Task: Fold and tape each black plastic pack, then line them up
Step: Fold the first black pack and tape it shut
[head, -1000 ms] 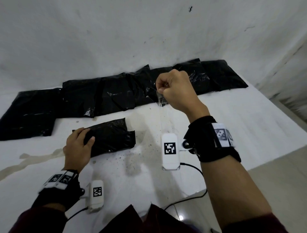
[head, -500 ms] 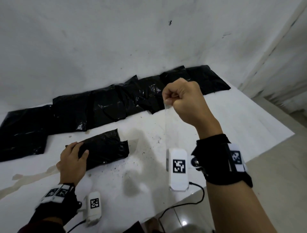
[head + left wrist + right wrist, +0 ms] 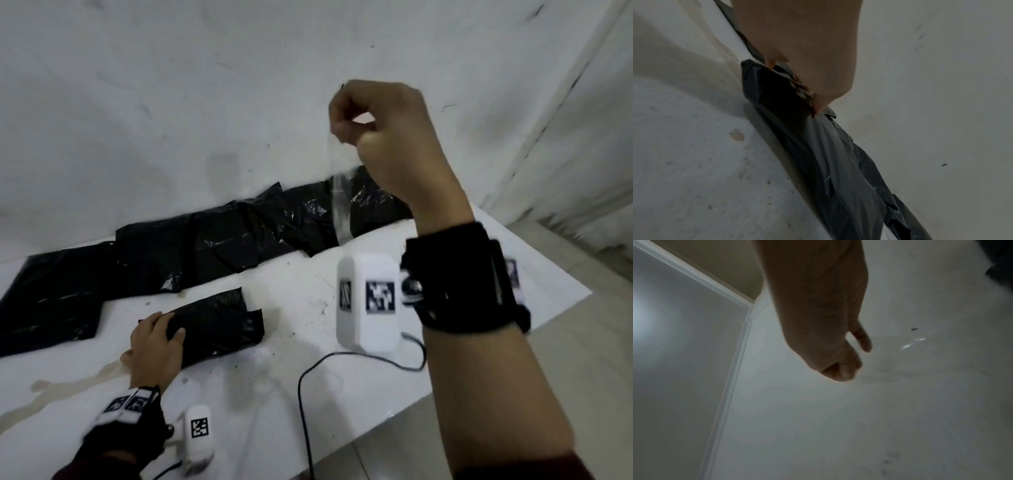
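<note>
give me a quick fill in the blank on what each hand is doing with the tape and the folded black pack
1. The left hand presses the folded black pack flat against the white ____.
2. The strip of clear tape is pinched by the ____ hand.
3. The row of black packs lies along the ____.

Missing words: table; right; wall

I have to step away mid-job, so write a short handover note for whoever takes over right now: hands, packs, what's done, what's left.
Left hand presses the folded pack flat on the white table, fingers straight on its left end.
Right hand is raised above the table, pinching a clear tape strip that hangs down.
Row of packs lies along the wall.
Done: this pack is folded.
Left: tape it, add it to the row.
</note>
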Available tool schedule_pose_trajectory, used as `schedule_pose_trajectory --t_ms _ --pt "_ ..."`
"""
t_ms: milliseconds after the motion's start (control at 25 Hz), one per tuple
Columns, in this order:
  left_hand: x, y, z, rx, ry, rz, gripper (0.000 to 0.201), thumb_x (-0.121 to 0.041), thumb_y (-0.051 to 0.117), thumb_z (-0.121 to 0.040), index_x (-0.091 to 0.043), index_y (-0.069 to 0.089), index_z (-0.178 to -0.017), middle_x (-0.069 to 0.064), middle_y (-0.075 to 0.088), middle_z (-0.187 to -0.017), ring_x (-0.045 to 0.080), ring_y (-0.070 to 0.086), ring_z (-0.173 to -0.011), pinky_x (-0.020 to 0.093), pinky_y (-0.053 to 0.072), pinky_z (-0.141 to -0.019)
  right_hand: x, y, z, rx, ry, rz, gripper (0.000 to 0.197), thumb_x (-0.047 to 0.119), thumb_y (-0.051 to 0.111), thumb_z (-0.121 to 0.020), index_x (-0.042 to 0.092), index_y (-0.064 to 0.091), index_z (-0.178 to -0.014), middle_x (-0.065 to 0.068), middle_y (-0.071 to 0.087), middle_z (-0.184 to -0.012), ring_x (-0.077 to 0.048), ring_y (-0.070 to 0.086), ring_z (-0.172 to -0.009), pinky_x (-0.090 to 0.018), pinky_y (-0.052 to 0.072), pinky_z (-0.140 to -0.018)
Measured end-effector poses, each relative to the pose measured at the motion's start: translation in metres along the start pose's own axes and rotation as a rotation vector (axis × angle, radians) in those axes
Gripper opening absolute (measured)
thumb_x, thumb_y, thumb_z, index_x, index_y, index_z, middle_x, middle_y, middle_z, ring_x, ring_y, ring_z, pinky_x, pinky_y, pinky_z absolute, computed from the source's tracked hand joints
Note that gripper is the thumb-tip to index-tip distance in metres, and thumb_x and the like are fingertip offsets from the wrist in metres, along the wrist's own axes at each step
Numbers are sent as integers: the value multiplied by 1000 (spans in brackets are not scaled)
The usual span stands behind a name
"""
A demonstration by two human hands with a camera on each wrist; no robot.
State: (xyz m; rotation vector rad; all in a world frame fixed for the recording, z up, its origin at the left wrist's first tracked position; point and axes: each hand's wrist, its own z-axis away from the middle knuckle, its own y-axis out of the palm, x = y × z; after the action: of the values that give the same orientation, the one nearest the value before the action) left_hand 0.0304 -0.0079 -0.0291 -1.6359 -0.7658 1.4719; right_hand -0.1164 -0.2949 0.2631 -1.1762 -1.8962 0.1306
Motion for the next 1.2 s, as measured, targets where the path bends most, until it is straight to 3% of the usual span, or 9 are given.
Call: schedule_pose_trajectory --t_ms 120,320,440,560,640,720,880,1040,1200 --pt "-4 -3 -5 29 -13 -9 37 -17 55 -90 -9 54 -125 13 46 -136 32 34 -127 51 24 -102 9 17 -26 166 42 83 19 -2 57 -79 13 63 -70 12 58 -63 -4 56 -65 -10 44 -64" --pt "-15 -19 -4 37 -36 -1 33 -20 51 -94 -7 55 -124 11 43 -140 29 28 -133 45 21 -106 13 56 -24 287 80 12 11 4 58 -85 7 67 -78 13 57 -65 3 52 -61 -4 40 -56" --pt "-48 -42 11 -37 126 521 32 -28 52 -94 -9 59 -119 6 55 -128 23 44 -125 32 30 -103 24 68 -32 336 59 7 10 6 58 -86 6 66 -82 11 57 -68 2 52 -61 -3 39 -53" --pt "-97 -65 31 364 263 1058 73 -71 54 -72 -26 48 -130 -8 52 -133 7 45 -125 33 36 -101 34 80 -40 361 19 7 11 6 57 -86 8 65 -80 11 57 -69 1 53 -64 -3 40 -53" --pt "-120 -67 39 528 319 1165 92 -70 65 -63 -17 43 -135 3 55 -133 17 49 -124 41 39 -102 38 86 -43 346 -6 9 11 6 56 -86 9 64 -79 11 56 -70 0 53 -64 -3 40 -54" --pt "-134 -65 46 581 349 1158 89 -60 75 -59 -14 49 -130 7 62 -124 22 56 -116 42 42 -100 37 89 -45 319 -16 11 11 6 57 -85 9 65 -79 11 56 -70 0 52 -64 -4 40 -56" --pt "-149 -62 55 487 335 1146 58 -40 75 -57 -19 62 -109 -1 70 -105 15 64 -100 36 50 -89 30 92 -45 265 4 2 10 8 58 -85 7 66 -80 10 57 -70 0 52 -67 -7 42 -62" --pt "-168 -56 52 180 249 1081 13 -17 68 -76 -16 68 -89 -5 71 -86 12 65 -82 25 52 -68 28 96 -42 225 11 -28 11 9 57 -87 8 65 -79 11 58 -70 -5 56 -71 -11 44 -65" --pt "-170 -63 28 79 155 1129 15 -3 55 -89 -10 68 -94 6 70 -92 15 64 -87 18 53 -70 24 91 -45 103 10 -55 11 12 57 -89 13 60 -80 7 60 -78 -7 57 -76 -10 43 -68"
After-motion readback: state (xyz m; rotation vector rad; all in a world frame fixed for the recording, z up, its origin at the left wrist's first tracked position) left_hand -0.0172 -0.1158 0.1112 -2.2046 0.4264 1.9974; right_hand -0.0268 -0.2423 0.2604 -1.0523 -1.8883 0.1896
